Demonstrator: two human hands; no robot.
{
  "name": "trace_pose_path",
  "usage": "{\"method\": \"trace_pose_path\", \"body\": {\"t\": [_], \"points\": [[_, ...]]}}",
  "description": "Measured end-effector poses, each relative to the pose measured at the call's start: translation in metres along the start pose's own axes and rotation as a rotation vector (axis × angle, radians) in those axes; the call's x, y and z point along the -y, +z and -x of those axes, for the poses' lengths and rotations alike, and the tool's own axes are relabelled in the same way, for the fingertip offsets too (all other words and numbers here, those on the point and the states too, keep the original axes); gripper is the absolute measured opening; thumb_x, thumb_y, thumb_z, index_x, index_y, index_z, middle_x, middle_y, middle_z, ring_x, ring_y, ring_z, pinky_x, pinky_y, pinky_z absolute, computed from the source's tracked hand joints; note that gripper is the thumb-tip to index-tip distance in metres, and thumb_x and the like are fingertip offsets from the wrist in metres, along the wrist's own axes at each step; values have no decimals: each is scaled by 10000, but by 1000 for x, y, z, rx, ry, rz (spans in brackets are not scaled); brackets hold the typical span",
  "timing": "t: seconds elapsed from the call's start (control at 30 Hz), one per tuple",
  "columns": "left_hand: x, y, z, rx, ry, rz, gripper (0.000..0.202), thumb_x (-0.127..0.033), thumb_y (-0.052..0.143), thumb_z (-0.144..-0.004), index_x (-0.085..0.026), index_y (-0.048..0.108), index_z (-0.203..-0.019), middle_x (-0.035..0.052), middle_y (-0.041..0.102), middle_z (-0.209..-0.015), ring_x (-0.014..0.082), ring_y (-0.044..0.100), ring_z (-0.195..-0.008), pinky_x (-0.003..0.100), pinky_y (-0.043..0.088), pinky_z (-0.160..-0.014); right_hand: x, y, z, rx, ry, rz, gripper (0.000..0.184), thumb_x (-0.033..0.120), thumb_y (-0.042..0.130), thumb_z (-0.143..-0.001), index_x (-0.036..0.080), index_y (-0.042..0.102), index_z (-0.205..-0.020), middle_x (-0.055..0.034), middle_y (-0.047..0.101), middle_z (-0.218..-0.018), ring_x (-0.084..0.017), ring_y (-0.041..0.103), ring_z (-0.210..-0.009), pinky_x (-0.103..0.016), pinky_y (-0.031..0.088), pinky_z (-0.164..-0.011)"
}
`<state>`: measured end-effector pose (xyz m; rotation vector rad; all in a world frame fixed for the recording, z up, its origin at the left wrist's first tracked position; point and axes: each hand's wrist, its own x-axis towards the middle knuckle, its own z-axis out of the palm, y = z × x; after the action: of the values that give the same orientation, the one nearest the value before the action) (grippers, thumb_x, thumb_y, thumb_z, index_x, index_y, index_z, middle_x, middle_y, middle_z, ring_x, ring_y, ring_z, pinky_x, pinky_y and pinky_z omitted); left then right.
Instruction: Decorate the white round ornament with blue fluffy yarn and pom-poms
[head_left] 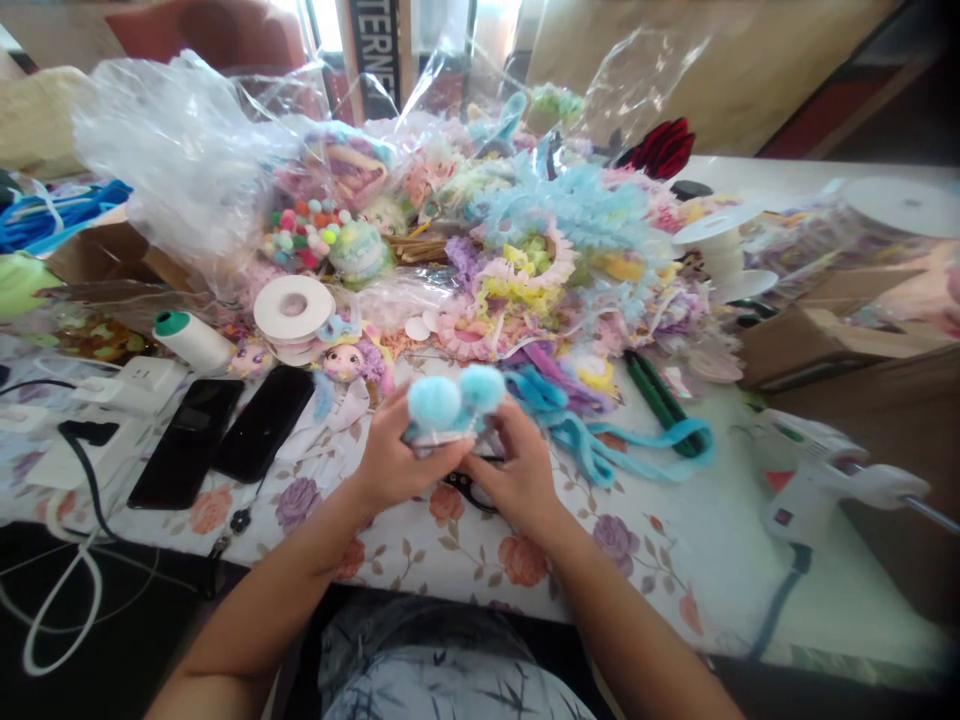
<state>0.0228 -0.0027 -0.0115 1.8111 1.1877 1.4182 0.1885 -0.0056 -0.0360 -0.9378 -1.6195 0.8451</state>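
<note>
Near the front of the table I hold a small craft piece with two fluffy light-blue pom-poms [435, 403] on top. My left hand [396, 455] closes round its left side, and my right hand [523, 468] grips the right side, with both thumbs meeting in front. The lower part of the piece is mostly hidden by my fingers. Just under my hands lies a black-handled object [474, 490], perhaps scissors, largely covered. Blue ribbon [592, 450] trails on the cloth to the right of my right hand. Beyond my left hand sits a doll face [343, 362] with purple hair.
Two black phones [184, 445] and a power strip [82, 450] lie at left, near a thread cone [191, 340] and ribbon spool [292, 308]. Pastel lace trim [570, 215] heaps at the back. A white glue gun [817, 480] stands by cardboard boxes [847, 345] at right.
</note>
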Motion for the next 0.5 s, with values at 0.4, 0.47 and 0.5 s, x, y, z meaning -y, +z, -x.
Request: {"method": "trace_pose_path", "body": {"t": [0.4, 0.47, 0.5], "points": [[-3, -7, -8, -251, 795, -337, 500, -267, 760, -759, -139, 583, -1209, 117, 648, -1061, 224, 689, -940, 340, 619, -827, -10, -2, 1, -159, -245, 135, 573, 255, 682, -865, 329, 465, -1390, -91, 595, -1333, -273, 585, -1225, -447, 531, -982], [-4, -7, -9, -247, 744, -315, 541, -298, 763, -754, -170, 575, -1246, 115, 647, -1088, 232, 683, -942, 355, 613, -829, -10, 0, 2, -156, -172, 119, 571, 246, 698, -844, 319, 487, -1369, -85, 594, -1334, -265, 586, -1217, -422, 533, -971], [-4, -8, -9, -226, 728, -314, 547, -321, 761, -756, -178, 578, -1251, 117, 646, -1098, 242, 676, -961, 371, 607, -845, -10, 0, 3, -142, -142, 103, 574, 247, 706, -832, 315, 494, -1361, -83, 593, -1334, -264, 587, -1213, -416, 529, -971]]}}
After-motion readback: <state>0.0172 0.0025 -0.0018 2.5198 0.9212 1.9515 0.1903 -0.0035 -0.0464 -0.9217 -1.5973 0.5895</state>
